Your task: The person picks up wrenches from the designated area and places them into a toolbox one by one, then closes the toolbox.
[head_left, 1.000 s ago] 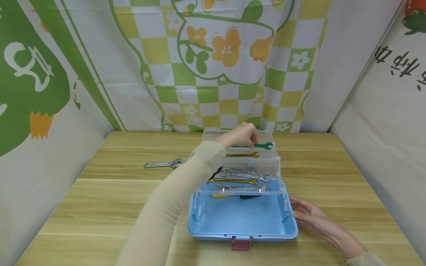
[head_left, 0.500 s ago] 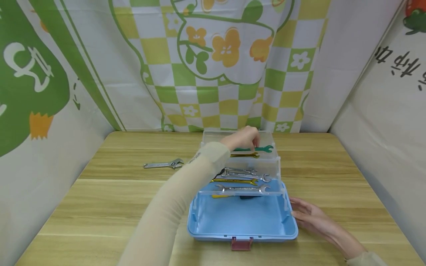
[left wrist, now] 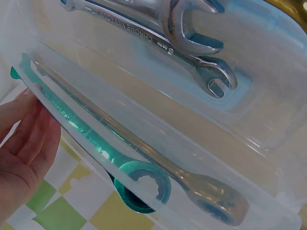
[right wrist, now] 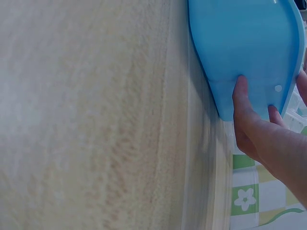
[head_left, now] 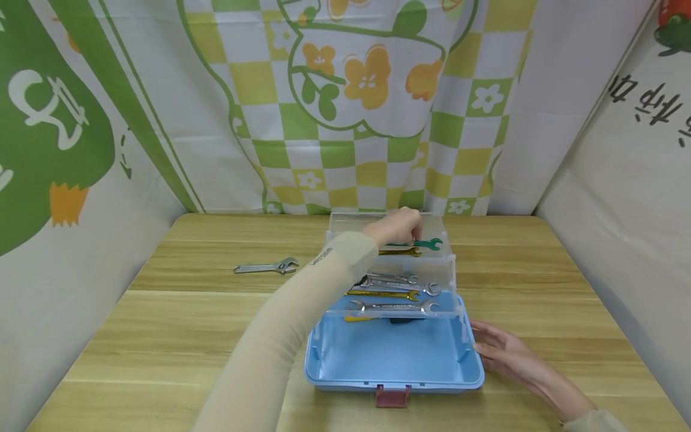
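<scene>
My left hand (head_left: pixel 396 227) reaches over the upper clear tray (head_left: pixel 388 219) and pinches a green combination wrench (head_left: pixel 429 243) near its open end. In the left wrist view the ring end of that wrench lies lower right, beside a gold wrench (left wrist: pixel 144 148) in the same tray; part of my grip is hidden. My right hand (right wrist: pixel 268 134) rests with extended fingers against the outer right side of the blue toolbox (right wrist: pixel 249 48). A lower clear tray (head_left: pixel 450 270) holds several silver wrenches (head_left: pixel 396 306) and a gold one (head_left: pixel 385 294).
An adjustable wrench (head_left: pixel 264 266) lies on the wooden table (head_left: pixel 162 336) left of the box. Beneath the lower tray, a yellow tool handle (head_left: pixel 360 319) and a black one (head_left: pixel 402 320) show. The box's maroon latch (head_left: pixel 391 396) hangs at the front. A patterned curtain (head_left: pixel 367 162) stands behind.
My left hand has lowered slightly and shifted a little right, bringing the green wrench down nearer the gold one in the upper tray. My right hand has stayed on the box.
</scene>
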The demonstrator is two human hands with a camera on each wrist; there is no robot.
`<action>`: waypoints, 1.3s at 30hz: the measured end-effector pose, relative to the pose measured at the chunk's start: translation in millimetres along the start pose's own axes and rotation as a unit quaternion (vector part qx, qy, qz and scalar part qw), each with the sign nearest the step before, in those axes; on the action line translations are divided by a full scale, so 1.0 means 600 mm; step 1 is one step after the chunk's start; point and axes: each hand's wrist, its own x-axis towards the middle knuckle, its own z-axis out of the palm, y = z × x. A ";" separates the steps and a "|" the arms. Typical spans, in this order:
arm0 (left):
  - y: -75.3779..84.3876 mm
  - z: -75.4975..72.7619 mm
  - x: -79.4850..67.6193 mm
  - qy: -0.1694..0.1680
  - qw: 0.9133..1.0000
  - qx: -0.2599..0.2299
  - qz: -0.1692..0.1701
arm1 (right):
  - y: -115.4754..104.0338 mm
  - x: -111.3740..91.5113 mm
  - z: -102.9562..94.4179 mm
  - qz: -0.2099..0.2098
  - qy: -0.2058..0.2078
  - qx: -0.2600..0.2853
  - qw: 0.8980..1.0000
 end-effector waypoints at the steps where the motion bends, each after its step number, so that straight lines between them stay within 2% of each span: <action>1: 0.000 0.001 0.000 0.001 1.000 0.002 -0.001 | 0.000 0.000 0.000 -0.002 -0.001 0.001 1.000; 14: 0.004 0.001 0.003 0.009 1.000 0.010 -0.025 | -0.002 0.000 0.000 0.005 0.000 -0.003 1.000; 21: 0.009 0.002 0.000 -0.005 0.999 0.012 -0.038 | -0.002 -0.002 0.000 0.003 -0.007 -0.003 1.000; 33: 0.008 0.004 -0.004 -0.013 1.000 0.011 -0.025 | -0.002 -0.002 0.000 0.006 -0.005 -0.006 1.000; 39: 0.009 0.006 -0.004 0.004 0.999 0.031 -0.013 | -0.001 -0.001 -0.001 0.004 -0.006 -0.008 1.000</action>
